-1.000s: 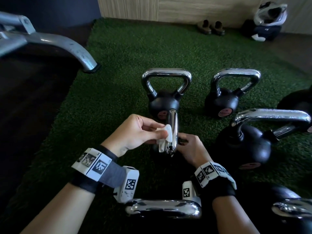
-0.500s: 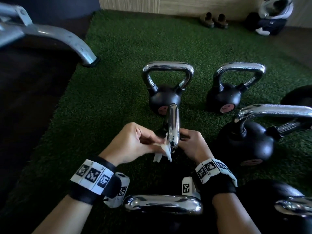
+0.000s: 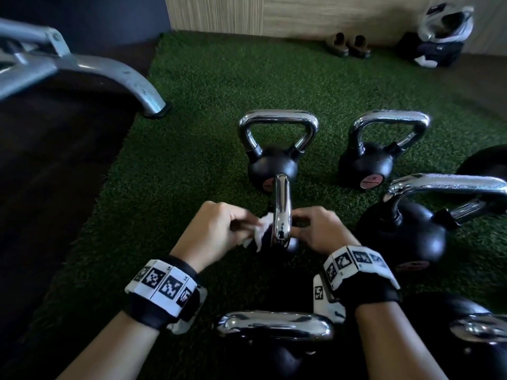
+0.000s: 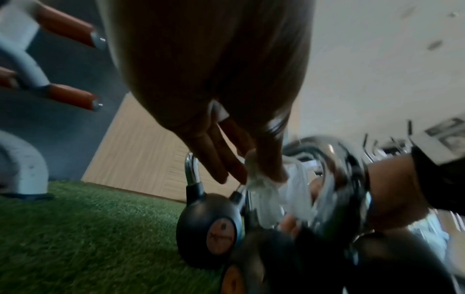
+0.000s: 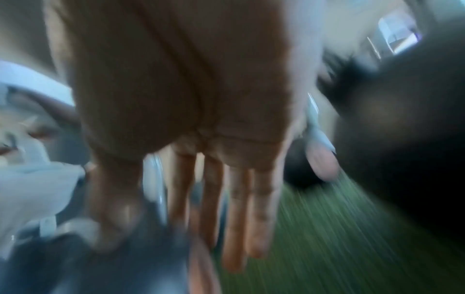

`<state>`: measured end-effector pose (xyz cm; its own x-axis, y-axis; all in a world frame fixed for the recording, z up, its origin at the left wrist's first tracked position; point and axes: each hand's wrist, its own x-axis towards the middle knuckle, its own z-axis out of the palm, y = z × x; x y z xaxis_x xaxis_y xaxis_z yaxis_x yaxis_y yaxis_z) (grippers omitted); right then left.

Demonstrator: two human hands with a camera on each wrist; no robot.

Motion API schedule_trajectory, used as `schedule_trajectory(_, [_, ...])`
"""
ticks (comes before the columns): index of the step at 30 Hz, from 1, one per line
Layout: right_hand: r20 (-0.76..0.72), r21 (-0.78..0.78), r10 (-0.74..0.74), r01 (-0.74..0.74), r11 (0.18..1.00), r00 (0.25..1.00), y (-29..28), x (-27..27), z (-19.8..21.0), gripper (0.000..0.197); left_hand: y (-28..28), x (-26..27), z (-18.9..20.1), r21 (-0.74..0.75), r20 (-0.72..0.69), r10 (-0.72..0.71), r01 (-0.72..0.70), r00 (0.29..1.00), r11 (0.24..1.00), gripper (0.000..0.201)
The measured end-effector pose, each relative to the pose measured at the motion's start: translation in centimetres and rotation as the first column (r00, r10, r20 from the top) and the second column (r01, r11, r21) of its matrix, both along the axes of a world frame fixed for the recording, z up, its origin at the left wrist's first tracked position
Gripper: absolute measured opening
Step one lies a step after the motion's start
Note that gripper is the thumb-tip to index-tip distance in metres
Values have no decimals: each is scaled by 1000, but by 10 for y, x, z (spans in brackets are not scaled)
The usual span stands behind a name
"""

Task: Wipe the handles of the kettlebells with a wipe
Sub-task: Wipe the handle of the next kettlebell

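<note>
Pinching the wipe (image 3: 262, 229) against the centre-frame chrome handle (image 3: 281, 212), left hand (image 3: 219, 229) fingers rub it; right hand (image 3: 318, 231) fingers, curled, apparently steady the kettlebell.

Black kettlebells (image 3: 365, 165) and shoes (image 3: 348, 45) stand on green turf (image 3: 192, 133).

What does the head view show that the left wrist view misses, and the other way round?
Head only: the shoes by the far wall, a kettlebell handle nearest the camera, and both wristbands. Left wrist only: orange-tipped rack pegs and the left hand's fingers from below, pinching the wipe. Both: the wipe against the chrome handle, the small kettlebell behind it, and the green turf.
</note>
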<state>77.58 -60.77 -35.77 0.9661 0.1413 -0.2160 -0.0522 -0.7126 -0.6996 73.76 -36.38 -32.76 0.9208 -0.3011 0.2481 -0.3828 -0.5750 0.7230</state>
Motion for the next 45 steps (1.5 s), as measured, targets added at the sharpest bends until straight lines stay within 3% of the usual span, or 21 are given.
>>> schedule_trajectory(3, [236,4,-52,52,999,970,-7,2,40,24,6,1,20,-202,-24,73,-76,997,976,21])
schedule_trajectory(6, [428,313,-152,11,950,891,3,-6,72,19,5,0,42,-411,-122,35,-82,992,908,21])
schedule_trajectory(8, [433,462,-116,-109,880,894,16,-15,91,17,2,2,51,-478,-155,-2,-73,988,875,26])
schedule_trajectory(11, [466,513,-42,-231,826,884,26,-22,99,21,-4,8,59,-543,-207,-19,-99,978,834,33])
schedule_trajectory(15, [422,528,45,-286,800,906,24,-24,94,32,-14,12,66,-622,-297,-82,-127,951,773,42])
schedule_trajectory(20, [375,559,44,-264,786,926,19,-21,87,38,-12,19,71,-731,-383,-258,-120,887,672,71])
schedule_trajectory(22, [380,562,-12,-220,797,925,18,-18,81,32,-8,24,67,-725,-395,-290,-102,872,682,79])
schedule_trajectory(24, [366,593,-121,-131,795,923,15,-13,72,28,-5,32,57,-638,-430,-257,-90,866,765,75])
schedule_trajectory(27, [314,628,-366,98,772,876,3,-3,53,27,-3,42,30,-170,-448,-122,50,886,984,80])
schedule_trajectory(28, [269,623,-438,192,759,858,-2,0,42,26,-5,43,18,1,-455,-109,123,884,992,90])
schedule_trajectory(30, [162,551,-514,355,755,842,-8,8,17,24,-16,40,-10,137,-414,-203,281,887,950,119])
schedule_trajectory(32, [70,495,-501,406,768,863,-7,15,-5,22,-33,40,-43,158,-305,-301,360,904,920,141])
schedule_trajectory(34, [37,463,-472,403,789,881,3,19,-16,22,-46,39,-67,132,-228,-266,301,937,945,152])
schedule_trajectory(38, [77,462,-409,331,823,909,16,17,-15,7,-56,32,-76,-53,-103,-168,163,980,985,127])
schedule_trajectory(40, [63,480,-401,325,815,914,17,21,-14,9,-56,29,-73,-91,-73,-157,150,985,985,119])
schedule_trajectory(43, [67,553,-439,333,764,896,22,29,-4,26,-56,24,-76,-167,-117,-134,114,984,979,109])
schedule_trajectory(45, [101,570,-435,307,762,895,23,32,3,25,-54,23,-78,-217,-142,-135,102,981,971,98])
